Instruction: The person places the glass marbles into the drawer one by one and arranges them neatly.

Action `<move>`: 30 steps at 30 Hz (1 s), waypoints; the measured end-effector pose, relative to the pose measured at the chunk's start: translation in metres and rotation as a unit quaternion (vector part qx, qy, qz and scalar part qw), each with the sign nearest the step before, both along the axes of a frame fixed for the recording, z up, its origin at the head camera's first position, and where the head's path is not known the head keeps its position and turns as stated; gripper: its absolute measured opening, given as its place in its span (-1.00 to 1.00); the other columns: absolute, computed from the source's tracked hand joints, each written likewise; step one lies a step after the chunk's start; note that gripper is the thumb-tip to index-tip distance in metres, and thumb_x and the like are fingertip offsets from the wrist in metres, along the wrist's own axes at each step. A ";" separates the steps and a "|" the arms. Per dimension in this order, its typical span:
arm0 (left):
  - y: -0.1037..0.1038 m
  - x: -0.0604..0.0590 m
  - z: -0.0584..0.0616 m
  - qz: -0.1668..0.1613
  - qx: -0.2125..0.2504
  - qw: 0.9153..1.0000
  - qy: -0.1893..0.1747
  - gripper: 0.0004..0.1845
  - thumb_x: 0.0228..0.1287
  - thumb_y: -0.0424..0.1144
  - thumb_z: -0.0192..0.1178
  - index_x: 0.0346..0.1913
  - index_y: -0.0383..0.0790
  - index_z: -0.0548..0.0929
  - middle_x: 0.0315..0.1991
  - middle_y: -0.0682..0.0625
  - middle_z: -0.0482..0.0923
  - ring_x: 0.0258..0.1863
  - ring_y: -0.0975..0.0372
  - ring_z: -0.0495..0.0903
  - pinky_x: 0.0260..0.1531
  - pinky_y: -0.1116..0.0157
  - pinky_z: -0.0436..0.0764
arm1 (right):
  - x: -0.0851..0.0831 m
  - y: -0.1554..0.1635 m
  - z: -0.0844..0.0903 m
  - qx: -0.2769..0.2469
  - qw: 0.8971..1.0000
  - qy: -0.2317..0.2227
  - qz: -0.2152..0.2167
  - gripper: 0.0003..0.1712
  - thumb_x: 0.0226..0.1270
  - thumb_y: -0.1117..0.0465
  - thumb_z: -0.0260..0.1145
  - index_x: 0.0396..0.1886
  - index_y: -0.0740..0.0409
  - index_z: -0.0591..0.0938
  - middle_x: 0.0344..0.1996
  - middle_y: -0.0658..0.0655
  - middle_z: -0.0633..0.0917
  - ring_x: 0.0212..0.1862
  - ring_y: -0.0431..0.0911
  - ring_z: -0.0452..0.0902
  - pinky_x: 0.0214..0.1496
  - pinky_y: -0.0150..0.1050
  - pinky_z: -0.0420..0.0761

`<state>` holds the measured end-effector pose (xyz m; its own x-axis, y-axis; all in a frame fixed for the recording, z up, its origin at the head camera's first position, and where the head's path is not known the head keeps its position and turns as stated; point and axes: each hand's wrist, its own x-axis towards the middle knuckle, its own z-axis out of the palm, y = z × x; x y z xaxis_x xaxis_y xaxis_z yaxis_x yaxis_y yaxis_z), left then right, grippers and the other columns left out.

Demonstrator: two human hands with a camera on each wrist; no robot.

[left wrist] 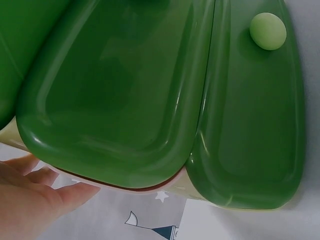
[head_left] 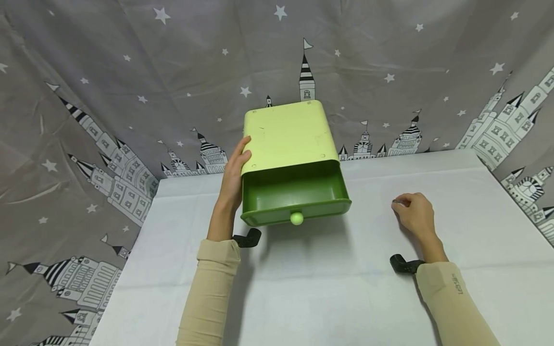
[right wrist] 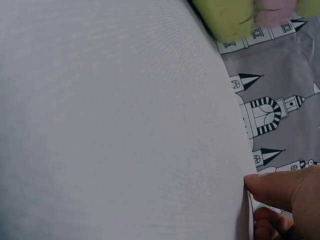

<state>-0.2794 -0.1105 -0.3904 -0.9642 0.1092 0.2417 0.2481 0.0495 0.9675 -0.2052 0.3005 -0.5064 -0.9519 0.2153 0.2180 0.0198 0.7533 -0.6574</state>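
Note:
A small tiered drawer unit (head_left: 289, 132) with a pale yellow top stands near the back of the table. Its green top drawer (head_left: 298, 210) is pulled out, and no contents show inside; a round light-green knob (head_left: 296, 218) sits on the front. My left hand (head_left: 232, 175) rests against the unit's left side, fingers fairly straight. The left wrist view shows lower green drawer fronts (left wrist: 125, 105) pushed in. Low over the table at right, my right hand (head_left: 416, 212) pinches something tiny between thumb and fingers; I cannot tell what it is.
A white cloth covers the table (head_left: 320, 298). Behind it and along both sides hangs a grey curtain (head_left: 182, 72) printed with castles and stars. Yellow and pink casing (right wrist: 275, 12) of the drawer unit shows at the top of the right wrist view.

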 end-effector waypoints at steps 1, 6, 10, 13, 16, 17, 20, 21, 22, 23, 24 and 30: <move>0.000 0.000 0.000 0.000 0.001 1.000 0.000 -0.42 0.50 -0.02 -0.07 0.52 0.00 0.26 0.51 0.19 0.08 0.49 0.31 -0.07 0.42 0.03 -0.16 | 0.000 0.000 0.000 0.000 1.000 0.001 0.000 -0.75 0.26 0.36 0.31 -0.19 0.53 0.66 -0.29 0.41 0.56 -0.22 0.22 0.47 -0.18 0.10 0.42; 0.000 0.002 0.001 0.002 0.002 1.000 0.000 -0.42 0.50 -0.02 -0.07 0.52 -0.01 0.26 0.51 0.18 0.08 0.49 0.31 -0.07 0.42 0.03 -0.16 | 0.000 -0.001 0.001 -0.005 1.000 0.001 0.001 -0.75 0.27 0.36 0.30 -0.19 0.54 0.66 -0.26 0.43 0.56 -0.20 0.24 0.47 -0.15 0.14 0.44; -0.001 0.002 0.001 0.003 0.003 1.000 0.000 -0.42 0.50 -0.03 -0.07 0.51 -0.01 0.27 0.51 0.18 0.08 0.49 0.31 -0.07 0.42 0.03 -0.17 | 0.000 -0.002 0.001 -0.006 1.000 0.003 0.002 -0.75 0.27 0.36 0.29 -0.20 0.54 0.66 -0.25 0.44 0.56 -0.18 0.26 0.47 -0.13 0.17 0.44; -0.001 0.002 0.001 0.003 0.007 1.000 0.000 -0.43 0.50 -0.03 -0.07 0.51 -0.02 0.27 0.51 0.18 0.09 0.48 0.31 -0.06 0.42 0.04 -0.17 | 0.001 -0.003 0.001 -0.007 1.000 0.006 0.002 -0.75 0.27 0.37 0.29 -0.20 0.54 0.66 -0.24 0.45 0.57 -0.17 0.27 0.47 -0.10 0.18 0.43; -0.001 0.002 0.001 0.002 0.009 1.000 0.001 -0.43 0.50 -0.03 -0.07 0.51 -0.03 0.28 0.51 0.17 0.09 0.48 0.31 -0.06 0.42 0.04 -0.17 | 0.002 -0.004 0.001 -0.012 1.000 0.006 -0.002 -0.76 0.28 0.36 0.28 -0.20 0.53 0.66 -0.23 0.45 0.57 -0.15 0.27 0.46 -0.09 0.19 0.42; -0.001 0.002 0.001 0.002 0.009 1.000 0.001 -0.43 0.50 -0.04 -0.07 0.51 -0.03 0.28 0.51 0.17 0.09 0.48 0.31 -0.06 0.42 0.04 -0.17 | 0.002 -0.004 0.001 -0.013 1.000 0.007 -0.003 -0.76 0.28 0.36 0.29 -0.20 0.53 0.67 -0.22 0.45 0.57 -0.15 0.27 0.46 -0.09 0.19 0.42; 0.000 0.001 0.002 -0.002 0.009 1.000 0.005 -0.43 0.50 -0.05 -0.07 0.51 -0.05 0.27 0.52 0.15 0.08 0.49 0.30 -0.07 0.42 0.03 -0.17 | 0.004 -0.005 0.000 -0.016 1.000 0.008 -0.009 -0.77 0.28 0.36 0.29 -0.20 0.52 0.67 -0.22 0.45 0.56 -0.15 0.26 0.46 -0.10 0.18 0.42; 0.000 0.001 0.002 -0.002 0.010 1.000 0.006 -0.43 0.50 -0.05 -0.07 0.51 -0.06 0.27 0.52 0.15 0.08 0.49 0.30 -0.07 0.42 0.03 -0.17 | 0.004 -0.005 0.000 -0.016 1.000 0.009 -0.009 -0.77 0.28 0.36 0.29 -0.20 0.51 0.67 -0.22 0.45 0.56 -0.15 0.26 0.46 -0.10 0.18 0.42; 0.000 0.001 0.002 -0.003 0.009 1.000 0.007 -0.43 0.50 -0.06 -0.08 0.51 -0.07 0.27 0.52 0.14 0.07 0.49 0.30 -0.07 0.42 0.03 -0.17 | 0.004 -0.005 0.000 -0.015 1.000 0.010 -0.010 -0.77 0.28 0.36 0.29 -0.20 0.51 0.67 -0.22 0.45 0.56 -0.16 0.26 0.46 -0.10 0.18 0.42; 0.000 0.000 0.002 -0.002 0.009 1.000 0.006 -0.43 0.50 -0.06 -0.08 0.51 -0.07 0.27 0.52 0.14 0.07 0.49 0.29 -0.07 0.42 0.03 -0.17 | 0.004 -0.005 0.000 -0.015 1.000 0.011 -0.010 -0.77 0.28 0.36 0.29 -0.20 0.52 0.67 -0.22 0.45 0.56 -0.16 0.26 0.46 -0.11 0.17 0.42; 0.000 0.001 0.002 -0.001 0.010 1.000 0.006 -0.43 0.50 -0.06 -0.08 0.51 -0.07 0.27 0.52 0.14 0.08 0.49 0.29 -0.07 0.42 0.03 -0.17 | 0.004 -0.005 0.000 -0.015 1.000 0.011 -0.009 -0.76 0.28 0.35 0.29 -0.19 0.52 0.67 -0.22 0.45 0.56 -0.16 0.26 0.46 -0.11 0.17 0.43; 0.001 0.001 0.003 0.001 0.009 1.000 0.004 -0.43 0.50 -0.07 -0.08 0.51 -0.07 0.27 0.52 0.14 0.09 0.48 0.30 -0.05 0.42 0.04 -0.15 | 0.003 -0.005 0.001 -0.009 1.000 0.014 -0.006 -0.74 0.27 0.34 0.30 -0.19 0.53 0.67 -0.27 0.42 0.58 -0.21 0.24 0.48 -0.17 0.12 0.42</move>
